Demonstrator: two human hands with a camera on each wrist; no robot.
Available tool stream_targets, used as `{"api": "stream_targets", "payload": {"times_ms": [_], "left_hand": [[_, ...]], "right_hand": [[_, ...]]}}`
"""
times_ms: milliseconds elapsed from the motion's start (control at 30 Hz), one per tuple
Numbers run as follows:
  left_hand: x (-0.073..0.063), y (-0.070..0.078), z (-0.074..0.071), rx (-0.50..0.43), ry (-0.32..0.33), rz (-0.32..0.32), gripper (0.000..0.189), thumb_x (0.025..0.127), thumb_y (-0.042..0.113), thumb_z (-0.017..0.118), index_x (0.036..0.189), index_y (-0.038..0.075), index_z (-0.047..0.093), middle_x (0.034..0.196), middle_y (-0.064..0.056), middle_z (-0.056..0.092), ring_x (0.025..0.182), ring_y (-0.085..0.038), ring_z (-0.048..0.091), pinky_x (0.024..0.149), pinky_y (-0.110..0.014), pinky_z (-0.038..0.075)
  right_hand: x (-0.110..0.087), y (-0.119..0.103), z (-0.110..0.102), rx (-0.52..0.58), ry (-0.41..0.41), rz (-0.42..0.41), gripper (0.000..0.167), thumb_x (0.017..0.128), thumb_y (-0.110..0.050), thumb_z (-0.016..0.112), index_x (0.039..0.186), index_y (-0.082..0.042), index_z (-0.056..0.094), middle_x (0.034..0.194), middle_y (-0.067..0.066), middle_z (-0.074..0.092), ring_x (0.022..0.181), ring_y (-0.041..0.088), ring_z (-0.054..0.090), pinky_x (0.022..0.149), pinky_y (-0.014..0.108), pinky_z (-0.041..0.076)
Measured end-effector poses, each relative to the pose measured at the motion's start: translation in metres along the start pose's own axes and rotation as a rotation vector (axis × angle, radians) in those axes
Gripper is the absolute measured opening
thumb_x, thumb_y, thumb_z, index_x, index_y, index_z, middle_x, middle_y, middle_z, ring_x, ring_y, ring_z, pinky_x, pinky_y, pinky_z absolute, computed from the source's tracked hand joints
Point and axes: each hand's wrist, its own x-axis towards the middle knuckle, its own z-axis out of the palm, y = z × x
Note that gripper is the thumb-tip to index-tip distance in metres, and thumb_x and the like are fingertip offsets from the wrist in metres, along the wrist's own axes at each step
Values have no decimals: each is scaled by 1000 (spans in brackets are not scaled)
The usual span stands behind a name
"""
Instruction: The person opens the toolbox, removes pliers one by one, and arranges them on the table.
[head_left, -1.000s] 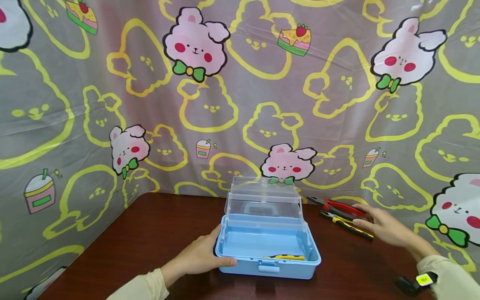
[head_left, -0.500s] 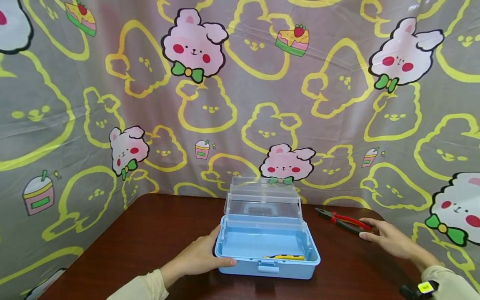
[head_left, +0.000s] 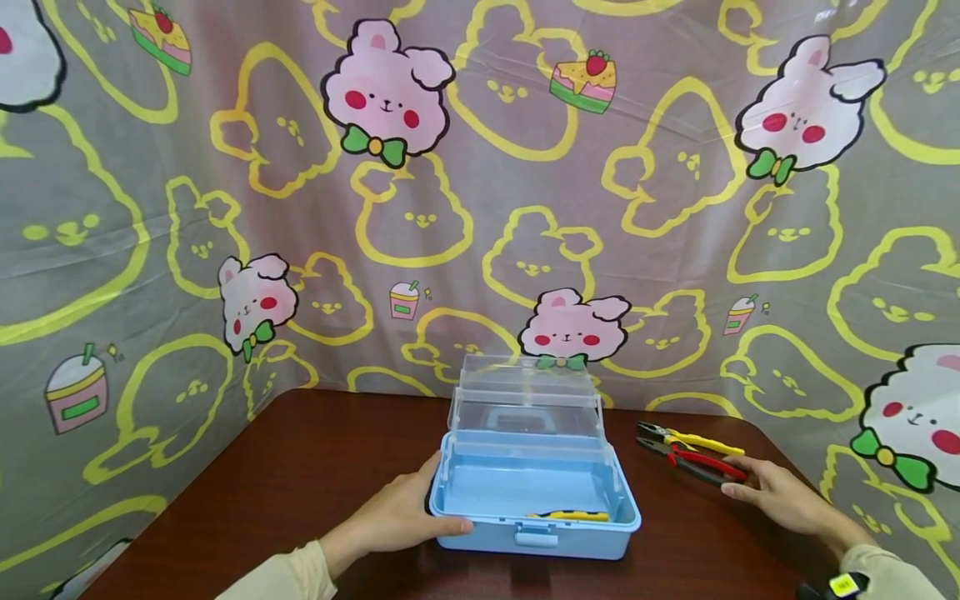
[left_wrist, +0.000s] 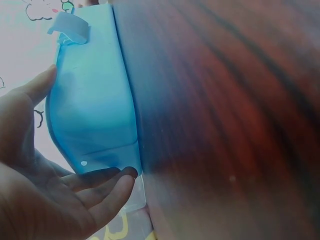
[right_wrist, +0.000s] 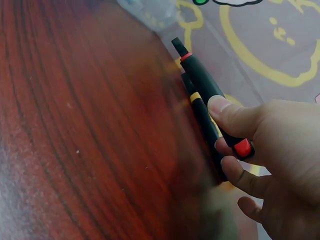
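Note:
My left hand [head_left: 397, 512] grips the left front corner of a light-blue toolbox [head_left: 600, 543], thumb over the front rim and fingers along the side, as the left wrist view shows close up. Its clear lid [head_left: 536, 392] stands raised at the back. Inside, near the front wall, lies a yellow-and-black item [head_left: 573, 515], mostly hidden by the rim. To the right, my right hand [head_left: 783, 497] pinches the handle end of red-and-black pliers [head_left: 708, 464] between thumb and fingers. Yellow-and-black pliers [head_left: 705, 442] lie right behind them, partly overlapped in the head view.
The dark wooden table [head_left: 330, 450] carries everything. A grey curtain [head_left: 480, 200] printed with rabbits hangs along its back and sides. On my right wrist sits a black strap device [head_left: 843, 586] with a yellow label.
The red-and-black pliers came toward me, from behind the yellow-and-black pliers to in front of them, with my right hand holding them. My left hand and the toolbox stayed put.

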Motion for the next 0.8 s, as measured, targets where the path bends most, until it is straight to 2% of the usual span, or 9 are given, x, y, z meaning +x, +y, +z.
{"api": "stream_targets", "payload": {"times_ms": [300, 433, 667, 800], "left_hand": [[0, -1, 1, 5, 3, -9, 118, 82, 62, 80, 165, 7, 18, 144, -18, 57, 115, -27, 63, 91, -58, 50], [1, -3, 1, 14, 7, -7, 118, 82, 62, 80, 166, 9, 17, 142, -17, 58, 114, -25, 63, 89, -56, 51], [2, -3, 0, 9, 4, 3, 118, 82, 62, 80, 166, 10, 15, 143, -17, 57, 114, -25, 63, 89, -56, 51], [2, -4, 0, -1, 2, 11, 118, 83, 61, 80, 166, 8, 15, 143, -18, 58, 114, -24, 64, 90, -55, 51]], "right_hand": [[2, 6, 6, -25, 4, 97, 70, 99, -32, 72, 138, 21, 46, 82, 3, 64, 74, 19, 59, 63, 31, 46], [3, 6, 4, -36, -8, 86, 68, 99, -29, 72, 135, 22, 48, 85, 3, 63, 73, 17, 58, 63, 30, 45], [3, 3, 1, -54, -14, 67, 64, 98, -25, 73, 131, 24, 50, 75, 3, 52, 64, 14, 48, 59, 30, 40], [7, 4, 2, -112, -4, 59, 64, 96, -26, 75, 130, 23, 52, 77, 3, 52, 68, 16, 47, 62, 32, 40]]}}
